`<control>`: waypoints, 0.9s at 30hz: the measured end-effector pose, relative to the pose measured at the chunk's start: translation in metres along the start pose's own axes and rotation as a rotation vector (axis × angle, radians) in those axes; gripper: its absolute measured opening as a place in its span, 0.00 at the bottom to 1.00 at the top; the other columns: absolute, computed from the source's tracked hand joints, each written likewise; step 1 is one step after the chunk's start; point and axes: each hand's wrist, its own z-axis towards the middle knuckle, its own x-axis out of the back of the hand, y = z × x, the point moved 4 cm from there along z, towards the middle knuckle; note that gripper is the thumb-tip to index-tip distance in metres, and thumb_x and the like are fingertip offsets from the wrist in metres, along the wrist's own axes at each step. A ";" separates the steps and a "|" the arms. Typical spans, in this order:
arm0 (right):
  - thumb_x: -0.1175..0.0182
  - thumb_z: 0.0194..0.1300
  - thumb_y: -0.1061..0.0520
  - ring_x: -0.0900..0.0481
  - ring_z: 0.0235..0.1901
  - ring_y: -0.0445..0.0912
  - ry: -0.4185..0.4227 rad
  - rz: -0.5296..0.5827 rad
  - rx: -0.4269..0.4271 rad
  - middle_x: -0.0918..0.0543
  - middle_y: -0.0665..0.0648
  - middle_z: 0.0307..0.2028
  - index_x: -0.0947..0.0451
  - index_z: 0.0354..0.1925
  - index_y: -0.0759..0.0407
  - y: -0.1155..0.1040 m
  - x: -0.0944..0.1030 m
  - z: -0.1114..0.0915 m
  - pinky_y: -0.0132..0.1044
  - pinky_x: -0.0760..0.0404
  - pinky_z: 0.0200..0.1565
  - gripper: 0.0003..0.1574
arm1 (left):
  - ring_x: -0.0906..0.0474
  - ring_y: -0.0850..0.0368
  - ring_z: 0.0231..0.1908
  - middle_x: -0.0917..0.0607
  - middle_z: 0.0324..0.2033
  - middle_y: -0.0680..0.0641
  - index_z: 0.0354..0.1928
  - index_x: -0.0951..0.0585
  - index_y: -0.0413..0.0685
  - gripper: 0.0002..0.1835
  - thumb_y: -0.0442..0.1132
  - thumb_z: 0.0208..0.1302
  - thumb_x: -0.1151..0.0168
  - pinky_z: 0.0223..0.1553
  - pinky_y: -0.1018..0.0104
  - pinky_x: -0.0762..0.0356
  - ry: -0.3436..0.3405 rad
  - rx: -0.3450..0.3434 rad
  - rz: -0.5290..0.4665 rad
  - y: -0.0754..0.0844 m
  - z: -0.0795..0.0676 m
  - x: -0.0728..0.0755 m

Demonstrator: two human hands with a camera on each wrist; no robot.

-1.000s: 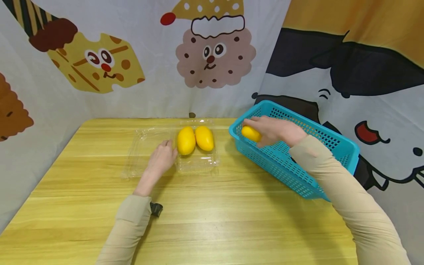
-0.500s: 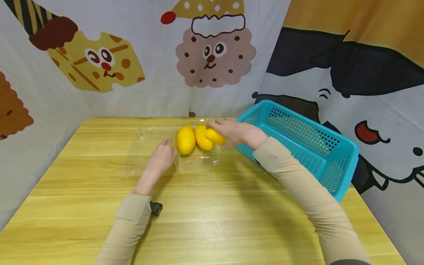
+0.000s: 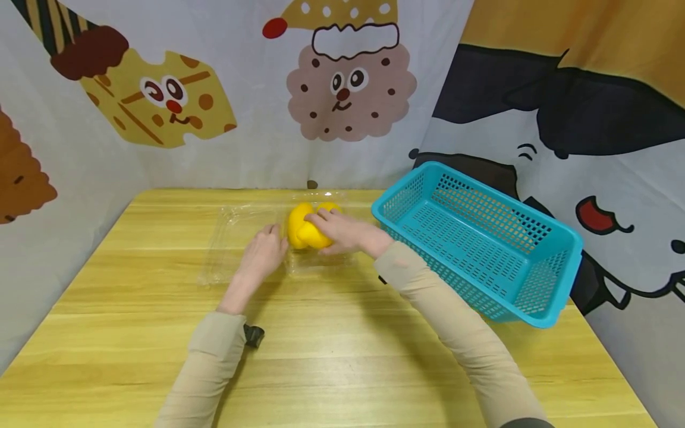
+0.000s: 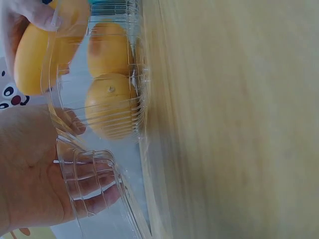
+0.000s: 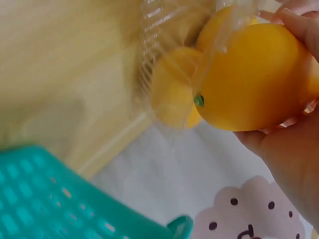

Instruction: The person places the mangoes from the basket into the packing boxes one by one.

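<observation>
A yellow mango [image 3: 314, 237] is in my right hand [image 3: 350, 233], fingers and thumb around it, over the right half of an open clear plastic clamshell box [image 3: 321, 266]. In the right wrist view this mango [image 5: 254, 79] has a small green spot at its tip. Two more mangoes sit in that half: the left mango [image 3: 297, 219] and the right mango [image 3: 328, 206], which is partly hidden by my right hand. My left hand [image 3: 262, 252] holds the box at the fold between its halves; through the plastic its fingers [image 4: 94, 181] show in the left wrist view.
A turquoise perforated basket [image 3: 465, 244] stands at the right of the wooden table [image 3: 321, 368], angled, with nothing inside. The box's other half [image 3: 235, 232] lies flat on the left. A cartoon-printed cloth [image 3: 257, 160] hangs behind the table.
My right hand has carried the mango leftward from over the basket to above the two mangoes in the box. My left hand has stayed at the box's fold.
</observation>
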 end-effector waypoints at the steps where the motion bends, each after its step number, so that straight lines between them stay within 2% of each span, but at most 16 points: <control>1: 0.38 0.63 0.46 0.38 0.67 0.61 -0.018 0.008 -0.015 0.41 0.64 0.69 0.52 0.72 0.58 -0.001 -0.002 0.001 0.52 0.37 0.69 0.50 | 0.28 0.30 0.56 0.29 0.59 0.26 0.64 0.37 0.24 0.28 0.40 0.70 0.51 0.56 0.43 0.26 0.000 -0.001 0.000 0.000 0.000 0.000; 4: 0.39 0.64 0.46 0.43 0.70 0.62 -0.055 0.034 -0.021 0.45 0.65 0.72 0.54 0.73 0.59 -0.005 -0.008 0.003 0.53 0.41 0.70 0.51 | 0.27 0.30 0.56 0.29 0.59 0.25 0.63 0.37 0.24 0.28 0.40 0.70 0.51 0.55 0.43 0.25 0.007 -0.008 0.007 0.001 0.000 0.001; 11: 0.38 0.63 0.46 0.43 0.71 0.57 -0.108 0.039 -0.015 0.46 0.66 0.72 0.52 0.73 0.58 -0.010 -0.021 0.005 0.49 0.39 0.71 0.50 | 0.26 0.30 0.55 0.28 0.58 0.25 0.63 0.36 0.23 0.27 0.40 0.70 0.51 0.53 0.43 0.23 0.016 -0.019 0.008 0.001 -0.001 0.001; 15: 0.37 0.62 0.46 0.42 0.71 0.56 -0.083 0.067 -0.013 0.43 0.66 0.71 0.50 0.72 0.57 -0.008 -0.026 0.005 0.48 0.39 0.70 0.50 | 0.26 0.30 0.54 0.27 0.57 0.25 0.62 0.36 0.23 0.27 0.39 0.70 0.51 0.52 0.43 0.23 0.021 -0.026 0.010 0.001 -0.001 0.001; 23: 0.40 0.63 0.44 0.33 0.64 0.51 -0.013 0.096 0.045 0.33 0.60 0.64 0.40 0.68 0.60 -0.004 -0.037 0.004 0.42 0.32 0.67 0.41 | 0.26 0.30 0.54 0.28 0.58 0.25 0.63 0.36 0.24 0.28 0.39 0.69 0.51 0.52 0.42 0.23 0.015 -0.017 -0.008 -0.001 0.000 0.000; 27: 0.41 0.64 0.48 0.30 0.62 0.51 0.079 0.166 0.047 0.29 0.59 0.61 0.34 0.64 0.62 -0.003 -0.035 0.000 0.40 0.30 0.65 0.35 | 0.27 0.30 0.55 0.28 0.58 0.25 0.63 0.36 0.24 0.28 0.39 0.69 0.51 0.53 0.42 0.24 0.016 -0.017 -0.011 -0.001 0.000 0.000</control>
